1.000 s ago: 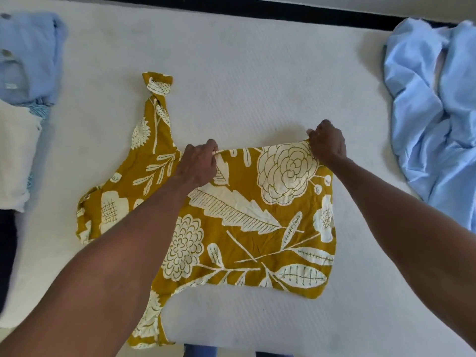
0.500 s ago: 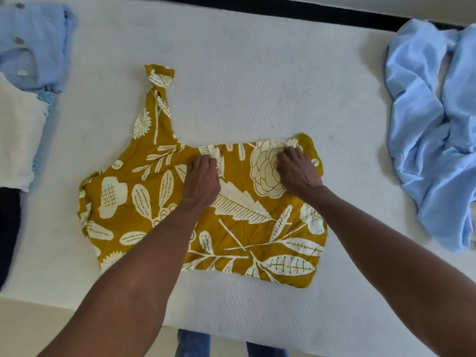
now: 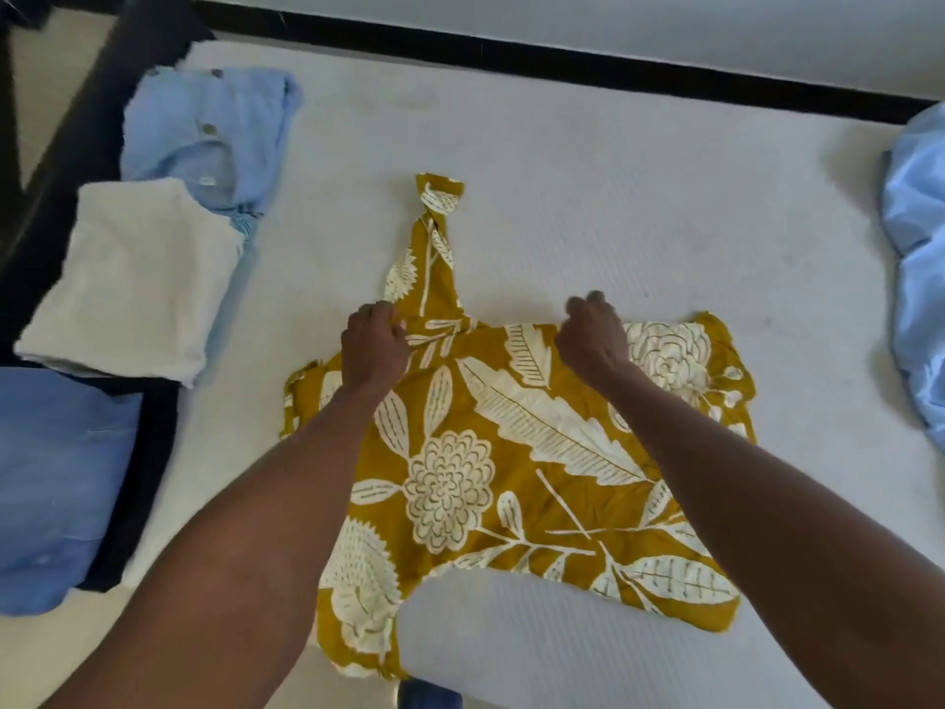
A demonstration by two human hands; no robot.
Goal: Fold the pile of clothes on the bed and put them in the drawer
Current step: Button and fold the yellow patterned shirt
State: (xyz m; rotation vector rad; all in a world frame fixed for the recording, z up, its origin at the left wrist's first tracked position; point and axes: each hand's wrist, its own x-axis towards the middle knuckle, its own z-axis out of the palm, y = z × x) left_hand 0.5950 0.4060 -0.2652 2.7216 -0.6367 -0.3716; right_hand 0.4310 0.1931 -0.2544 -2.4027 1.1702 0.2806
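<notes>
A mustard-yellow garment [image 3: 516, 468] with a cream floral print lies spread on the white bed [image 3: 613, 207], one knotted strap [image 3: 434, 232] pointing away from me. My left hand [image 3: 376, 345] grips the garment's top edge at the base of that strap, fingers curled. My right hand [image 3: 593, 335] pinches the top edge about the middle, fingers curled under the fabric. A light blue crumpled garment [image 3: 918, 278] lies unfolded at the right edge of the bed.
At the left lie folded clothes: a light blue buttoned shirt [image 3: 209, 130], a white piece [image 3: 133, 278] on top of it, and a blue piece [image 3: 56, 478] over something dark. A dark bed frame [image 3: 562, 64] runs along the far side.
Both hands went from pressing flat on the garment to gripping its top edge, each shifted to the left. The view has swung so the folded stack at left shows more.
</notes>
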